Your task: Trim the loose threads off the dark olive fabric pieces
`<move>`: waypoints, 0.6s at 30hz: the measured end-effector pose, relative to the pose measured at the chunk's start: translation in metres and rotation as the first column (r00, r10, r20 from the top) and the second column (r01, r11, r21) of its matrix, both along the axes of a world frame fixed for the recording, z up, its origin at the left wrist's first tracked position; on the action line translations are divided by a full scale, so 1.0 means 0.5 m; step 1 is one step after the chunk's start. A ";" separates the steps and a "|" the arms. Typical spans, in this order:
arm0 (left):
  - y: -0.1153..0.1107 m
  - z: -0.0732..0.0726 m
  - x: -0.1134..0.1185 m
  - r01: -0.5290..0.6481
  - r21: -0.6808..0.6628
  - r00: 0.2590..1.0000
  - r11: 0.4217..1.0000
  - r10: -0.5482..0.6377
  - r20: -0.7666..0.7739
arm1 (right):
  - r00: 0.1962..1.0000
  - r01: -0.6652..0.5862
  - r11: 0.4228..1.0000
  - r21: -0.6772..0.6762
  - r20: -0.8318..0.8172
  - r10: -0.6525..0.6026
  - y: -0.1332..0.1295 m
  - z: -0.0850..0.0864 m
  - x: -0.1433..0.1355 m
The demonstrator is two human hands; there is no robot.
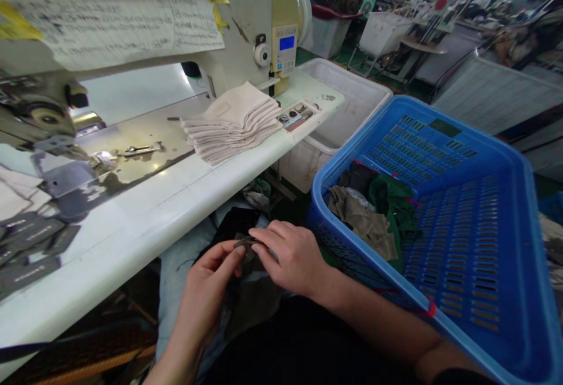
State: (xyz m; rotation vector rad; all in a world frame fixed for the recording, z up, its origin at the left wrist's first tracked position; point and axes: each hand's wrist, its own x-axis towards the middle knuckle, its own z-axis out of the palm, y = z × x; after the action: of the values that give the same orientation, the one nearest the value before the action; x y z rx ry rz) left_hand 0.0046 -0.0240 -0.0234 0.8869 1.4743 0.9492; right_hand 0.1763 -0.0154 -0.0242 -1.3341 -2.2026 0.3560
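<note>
Over my lap, my left hand (pixel 215 270) pinches the edge of a dark olive-brown cloth piece (pixel 253 306) between thumb and fingers. My right hand (pixel 288 256) meets it from the right, its fingers closed around something small, dark and thin at the same edge. Whether that is a tool or a fold of the cloth I cannot make out. The rest of the cloth hangs down below both hands, partly hidden by them. Both hands are just in front of the sewing table's edge (pixel 176 220).
A sewing machine (pixel 246 27) stands on the table, with a stack of beige fabric pieces (pixel 237 118) beside it. Dark labels (pixel 33 244) lie at the left. On my right is a blue plastic basket (pixel 466 244) holding green and brown cloth (pixel 369 215); a white bin (pixel 352 94) stands behind.
</note>
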 end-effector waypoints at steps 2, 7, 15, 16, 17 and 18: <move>0.000 0.000 0.002 -0.002 0.007 1.000 1.000 0.002 -0.007 | 1.000 0.000 1.000 0.004 0.009 0.000 0.000 -0.001 0.000; 0.000 0.002 0.005 -0.011 0.035 0.999 0.999 0.012 -0.035 | 0.999 -0.006 1.000 0.005 0.053 0.006 -0.002 0.001 0.002; -0.003 0.014 0.008 0.002 -0.040 1.000 0.999 -0.001 0.030 | 0.863 -0.154 0.906 -0.395 -0.499 -0.071 0.017 -0.010 0.005; -0.003 0.016 0.009 0.001 -0.052 0.999 0.999 0.002 0.044 | 0.782 -0.214 0.849 -0.482 -0.605 -0.146 0.019 -0.016 0.004; -0.003 0.019 0.010 0.000 -0.056 0.999 0.998 0.003 0.053 | 0.699 -0.280 0.789 -0.547 -0.679 -0.222 0.021 -0.023 0.003; -0.003 0.022 0.011 0.001 -0.052 0.998 0.999 0.002 0.060 | 0.628 -0.342 0.733 -0.588 -0.723 -0.287 0.022 -0.029 0.002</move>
State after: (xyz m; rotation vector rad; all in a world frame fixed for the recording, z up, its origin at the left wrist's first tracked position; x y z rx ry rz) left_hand 0.0101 -0.0252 -0.0123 0.8139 1.4419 0.9266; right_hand 0.1772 -0.0045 -0.0386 -1.1060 -1.3169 1.5872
